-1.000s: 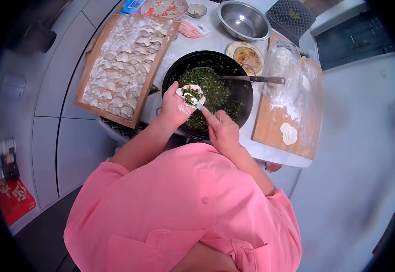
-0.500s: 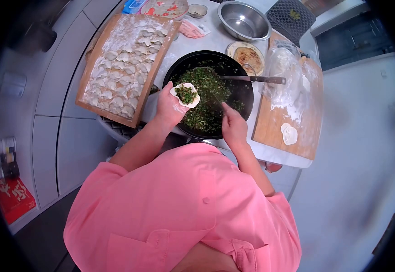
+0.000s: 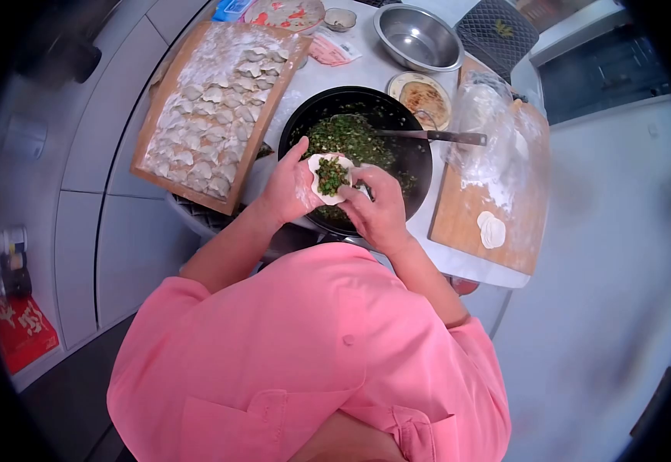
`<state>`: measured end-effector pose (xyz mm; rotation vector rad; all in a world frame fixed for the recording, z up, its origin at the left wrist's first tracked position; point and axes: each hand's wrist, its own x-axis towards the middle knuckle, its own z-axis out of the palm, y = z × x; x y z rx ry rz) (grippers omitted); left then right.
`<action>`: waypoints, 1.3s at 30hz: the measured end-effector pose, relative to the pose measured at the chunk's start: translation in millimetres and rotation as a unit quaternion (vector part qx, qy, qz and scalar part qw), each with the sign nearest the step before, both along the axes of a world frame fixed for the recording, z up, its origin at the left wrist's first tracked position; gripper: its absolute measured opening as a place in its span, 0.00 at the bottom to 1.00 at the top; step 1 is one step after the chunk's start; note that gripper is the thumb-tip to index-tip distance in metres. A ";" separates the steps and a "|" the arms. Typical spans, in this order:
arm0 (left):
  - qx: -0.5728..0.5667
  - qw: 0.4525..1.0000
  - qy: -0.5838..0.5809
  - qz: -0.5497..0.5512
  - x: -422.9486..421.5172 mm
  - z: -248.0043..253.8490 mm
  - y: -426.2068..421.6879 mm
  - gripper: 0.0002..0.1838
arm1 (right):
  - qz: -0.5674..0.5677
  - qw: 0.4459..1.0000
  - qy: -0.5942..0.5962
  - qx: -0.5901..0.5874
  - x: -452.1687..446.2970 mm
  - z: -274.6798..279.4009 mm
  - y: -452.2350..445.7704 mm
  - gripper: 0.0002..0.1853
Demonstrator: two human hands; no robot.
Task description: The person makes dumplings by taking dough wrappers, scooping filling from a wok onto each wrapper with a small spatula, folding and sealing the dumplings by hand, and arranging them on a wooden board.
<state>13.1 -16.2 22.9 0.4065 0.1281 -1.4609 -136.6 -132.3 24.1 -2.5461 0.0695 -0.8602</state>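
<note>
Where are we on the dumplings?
Looks done: folded white dumplings on the floured wooden board. In hand: left hand supports an open round white wrapper with green filling; right hand at its edge. Apparently left: small stack of white rounds, green filling in the black pan.

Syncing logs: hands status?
Left hand supports round white dough wrapper, chopped green filling atop. Right hand at its edge. Dark-handled utensil across round black pan, clear of hands.

From here I see green filling (image 3: 351, 141) inside the black pan (image 3: 414, 165); left of that pan, a brown wooden board (image 3: 231, 202) dusted white; below it, a pink shirt (image 3: 305, 331).
</note>
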 end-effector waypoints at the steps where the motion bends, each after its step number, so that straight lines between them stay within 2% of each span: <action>1: -0.023 1.000 0.000 -0.012 -0.9 1.3 -0.6 0.31 | 0.045 0.999 -0.004 -0.028 2.3 4.0 -1.3 0.12; 3: -0.021 1.000 -0.010 0.000 -6.0 3.8 -1.1 0.30 | 0.036 0.999 0.006 0.005 6.2 10.9 -0.9 0.10; 4: -0.008 0.978 -0.206 -0.012 -10.6 4.4 1.6 0.29 | 0.031 0.998 0.010 0.062 9.0 11.3 -2.7 0.09; 6: 0.018 0.932 -0.360 -0.045 -14.5 2.6 3.2 0.25 | 0.022 0.975 0.038 0.216 9.3 15.2 -1.4 0.07; 7: 0.032 0.899 -0.433 -0.060 -16.5 1.7 3.9 0.24 | 0.022 0.975 0.039 0.216 9.0 14.7 -1.7 0.07; 10: 0.014 0.919 -0.376 -0.116 -24.3 -5.8 0.1 0.19 | -0.001 0.926 0.061 0.373 8.5 12.4 -3.8 0.05; 14: -0.008 0.916 -0.384 -0.113 -28.8 4.7 0.1 0.19 | 0.014 0.925 0.042 0.378 10.0 0.8 -6.5 0.04; 16: -0.007 0.916 -0.389 -0.098 -29.5 7.2 0.8 0.17 | 0.016 0.891 0.046 0.451 9.7 1.8 -5.1 0.04; 17: -0.006 0.916 -0.389 -0.098 -29.7 6.6 0.9 0.17 | 0.016 0.891 0.046 0.451 9.7 1.2 -4.2 0.04; 19: 0.023 0.931 -0.362 -0.032 -29.2 2.5 0.9 0.17 | -0.044 0.859 -0.039 0.508 9.5 -1.5 -3.0 0.05; 20: -0.014 0.950 -0.311 0.012 -28.0 -6.3 1.0 0.17 | -0.062 0.871 -0.039 0.486 5.9 -2.8 -3.6 0.05; 21: -0.014 0.950 -0.311 0.011 -27.1 -5.1 2.3 0.17 | -0.077 0.882 -0.008 0.465 1.3 -6.0 -5.4 0.07; 23: -0.038 0.949 -0.307 0.059 -27.4 -2.0 4.2 0.18 | -0.006 0.894 0.142 0.425 -3.5 -8.1 -10.5 0.13; 24: -0.030 0.946 -0.318 0.056 -29.2 -3.6 3.7 0.19 | -0.011 0.880 0.242 0.407 -1.3 -2.8 -9.8 0.18; 25: -0.030 0.946 -0.318 0.053 -30.7 -3.0 3.6 0.19 | -0.014 0.880 0.241 0.409 2.2 -1.6 -5.2 0.18; 27: -0.026 0.954 -0.299 0.030 -33.1 -0.1 3.3 0.16 | 0.091 0.839 0.134 0.520 10.4 0.3 3.8 0.19; 28: -0.025 0.954 -0.299 0.029 -33.6 2.0 2.9 0.16 | 0.095 0.859 0.206 0.458 12.4 11.5 -1.1 0.20; 30: -0.008 0.909 -0.417 0.015 -33.7 5.7 2.0 0.16 | 0.097 0.867 0.188 0.452 16.5 14.0 -0.9 0.20; 32: -0.006 0.913 -0.408 -0.002 -31.5 6.0 3.2 0.16 | 0.099 0.873 0.171 0.446 17.8 17.7 0.6 0.19; 34: -0.004 0.917 -0.399 -0.018 -27.5 6.1 4.3 0.17 | 0.103 0.833 0.241 0.488 15.5 22.2 1.4 0.21; 35: -0.018 0.916 -0.399 -0.047 -23.5 6.2 5.4 0.18 | 0.104 0.833 0.241 0.488 14.8 22.0 2.2 0.21; 37: -0.032 0.913 -0.399 -0.078 -22.3 10.4 6.4 0.20 | 0.110 0.782 0.221 0.572 13.8 20.6 3.8 0.25; 38: -0.053 0.934 -0.347 -0.067 -24.0 16.3 6.9 0.23 | 0.110 0.782 0.221 0.573 14.0 18.3 4.4 0.25; 39: -0.074 0.951 -0.293 -0.057 -25.5 21.9 7.6 0.27 | 0.115 0.740 0.203 0.631 14.6 15.1 5.2 0.27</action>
